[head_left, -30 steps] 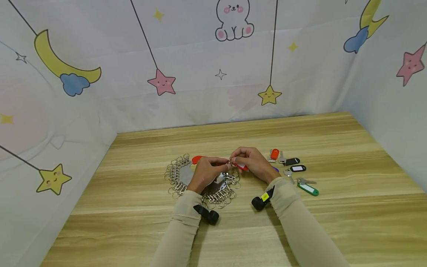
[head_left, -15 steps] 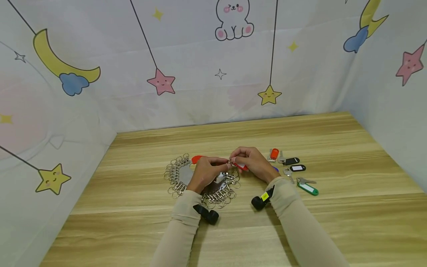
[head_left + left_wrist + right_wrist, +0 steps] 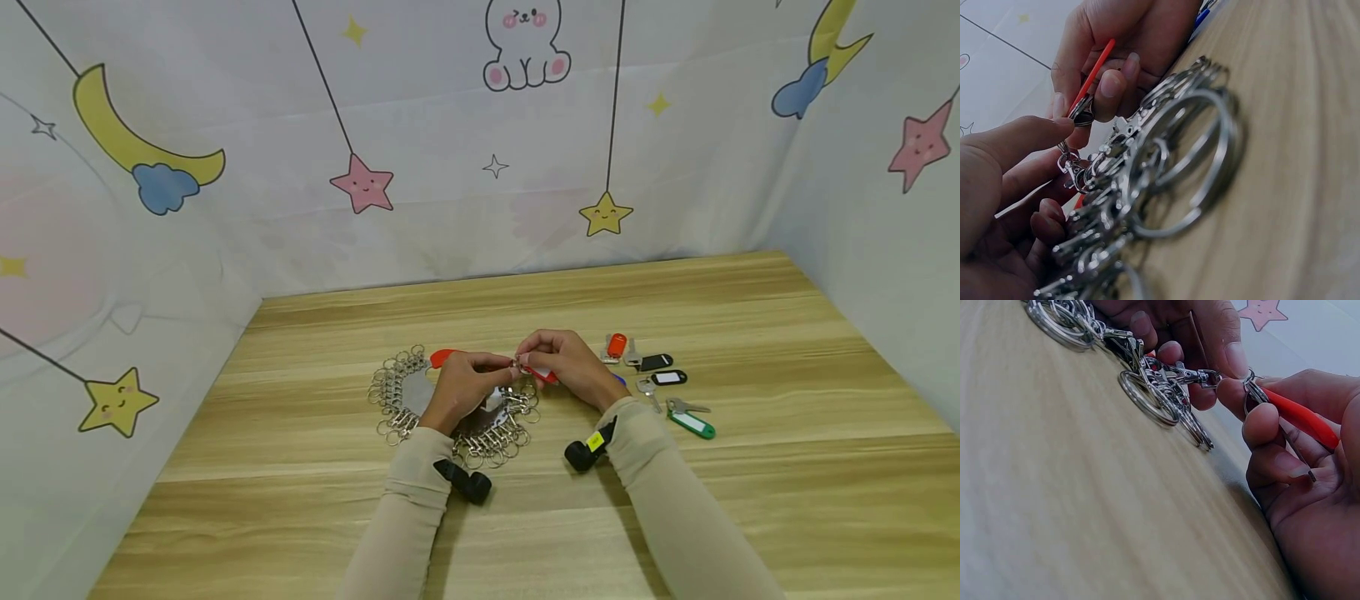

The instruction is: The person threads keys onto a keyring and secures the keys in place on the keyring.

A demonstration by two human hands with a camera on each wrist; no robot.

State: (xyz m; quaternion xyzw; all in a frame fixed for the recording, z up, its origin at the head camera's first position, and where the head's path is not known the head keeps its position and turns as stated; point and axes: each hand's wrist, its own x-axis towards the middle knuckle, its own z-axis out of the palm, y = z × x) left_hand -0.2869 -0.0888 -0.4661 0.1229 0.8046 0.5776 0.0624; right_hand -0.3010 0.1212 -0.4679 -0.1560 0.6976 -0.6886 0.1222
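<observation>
Over a grey plate [image 3: 417,392] edged with several snap hooks and split rings [image 3: 491,450], both hands meet at a small metal ring. My left hand [image 3: 461,392] pinches this key ring [image 3: 1249,386] between thumb and finger; a snap hook [image 3: 1074,169] sits just below that thumb in the left wrist view. From the other side, my right hand [image 3: 568,365] holds a red key tag [image 3: 1302,419]. A thin key [image 3: 1297,455] lies against its curled fingers. Whether the ring is joined to the snap hook is hidden by the fingertips.
To the right on the wooden table [image 3: 795,358] lie several keys with tags: an orange-red tag [image 3: 617,345], black tags [image 3: 657,362] and a green tag [image 3: 692,424]. A blue tag [image 3: 619,380] shows partly behind the right wrist. A red piece [image 3: 441,358] lies at the plate's back. White cloth walls surround the table.
</observation>
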